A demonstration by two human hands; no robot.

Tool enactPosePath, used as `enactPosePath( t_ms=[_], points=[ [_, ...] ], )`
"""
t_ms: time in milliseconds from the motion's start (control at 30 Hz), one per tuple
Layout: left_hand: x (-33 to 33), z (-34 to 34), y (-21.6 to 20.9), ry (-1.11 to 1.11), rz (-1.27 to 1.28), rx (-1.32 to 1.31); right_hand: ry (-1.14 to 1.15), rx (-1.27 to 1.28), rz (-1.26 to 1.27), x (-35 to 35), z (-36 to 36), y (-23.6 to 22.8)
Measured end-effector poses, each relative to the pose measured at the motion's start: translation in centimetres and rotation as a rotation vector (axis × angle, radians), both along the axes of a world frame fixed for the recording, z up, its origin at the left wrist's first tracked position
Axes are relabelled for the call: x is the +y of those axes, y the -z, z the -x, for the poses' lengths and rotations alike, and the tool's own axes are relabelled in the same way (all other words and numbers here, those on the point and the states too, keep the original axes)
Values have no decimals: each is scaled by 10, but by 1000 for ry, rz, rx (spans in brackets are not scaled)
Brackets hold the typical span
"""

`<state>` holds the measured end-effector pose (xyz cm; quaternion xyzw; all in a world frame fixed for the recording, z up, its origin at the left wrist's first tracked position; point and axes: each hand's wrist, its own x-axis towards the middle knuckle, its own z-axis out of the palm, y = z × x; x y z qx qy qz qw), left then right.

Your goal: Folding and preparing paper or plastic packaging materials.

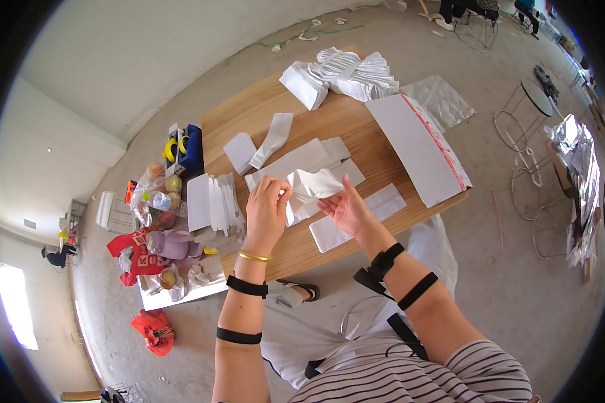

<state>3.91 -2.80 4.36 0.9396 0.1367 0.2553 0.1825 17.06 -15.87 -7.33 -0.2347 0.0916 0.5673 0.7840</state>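
Note:
My left hand [269, 207] is closed, its fingers pinched at the left edge of a thin white paper piece [310, 187]. That piece is creased and bowed upward above the table. My right hand [351, 208] is open at its right end, palm turned up and thumb apart, with the fingertips by the paper's lower edge. Under and behind it lie flat white paper pieces [329, 152]. Nearer my right forearm rests a long white folded paper piece [376, 207].
On the wooden table [249, 101] are a banded stack of white papers [363, 74], a small stack [239, 152], a fanned stack [205, 205] and a large white box [417, 151]. Left stand a blue holder with yellow tape [193, 148] and a purple plush toy [173, 244].

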Motion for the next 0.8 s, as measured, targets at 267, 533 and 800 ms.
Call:
enactPosePath(
  t_ms=[267, 533, 800],
  points=[
    [8, 55, 2, 1, -63, 1, 177, -41, 232, 11, 1, -8],
    [1, 95, 23, -141, 113, 12, 111, -87, 108, -5, 9, -2],
    [11, 125, 66, -252, 47, 129, 125, -161, 194, -8, 9, 13]
  ],
)
